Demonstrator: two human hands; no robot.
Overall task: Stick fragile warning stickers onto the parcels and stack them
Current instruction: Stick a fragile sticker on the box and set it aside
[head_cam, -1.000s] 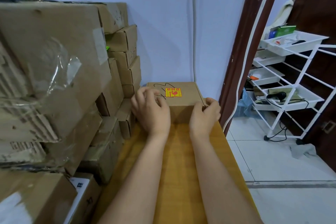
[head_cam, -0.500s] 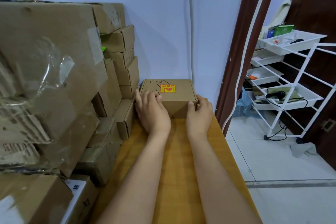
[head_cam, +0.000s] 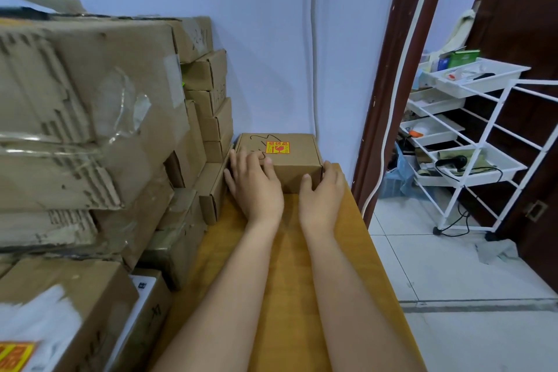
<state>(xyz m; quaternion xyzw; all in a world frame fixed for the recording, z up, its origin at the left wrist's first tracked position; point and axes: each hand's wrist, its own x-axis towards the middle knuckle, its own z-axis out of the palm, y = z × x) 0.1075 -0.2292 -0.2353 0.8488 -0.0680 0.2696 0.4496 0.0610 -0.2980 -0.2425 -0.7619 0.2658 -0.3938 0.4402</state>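
Observation:
A small brown parcel [head_cam: 299, 160] sits at the far end of the wooden table [head_cam: 290, 257], against the wall. On its top are a red and yellow fragile sticker [head_cam: 277, 147] and black pen scribbles. My left hand [head_cam: 253, 181] lies over the parcel's near left corner, fingers spread flat on the top. My right hand [head_cam: 323, 193] grips the near right corner, thumb on the front face and fingers round the right side.
Tall stacks of cardboard boxes [head_cam: 90, 115] fill the table's left side; smaller boxes [head_cam: 211, 118] stand right beside the parcel. A near box [head_cam: 69, 305] carries a fragile sticker [head_cam: 15, 356]. A dark door frame [head_cam: 380, 100] and a white wire rack [head_cam: 471, 142] stand to the right.
The parcel has moved away from me and down onto the table's far end by the wall. Both hands went with it and stayed on its near corners.

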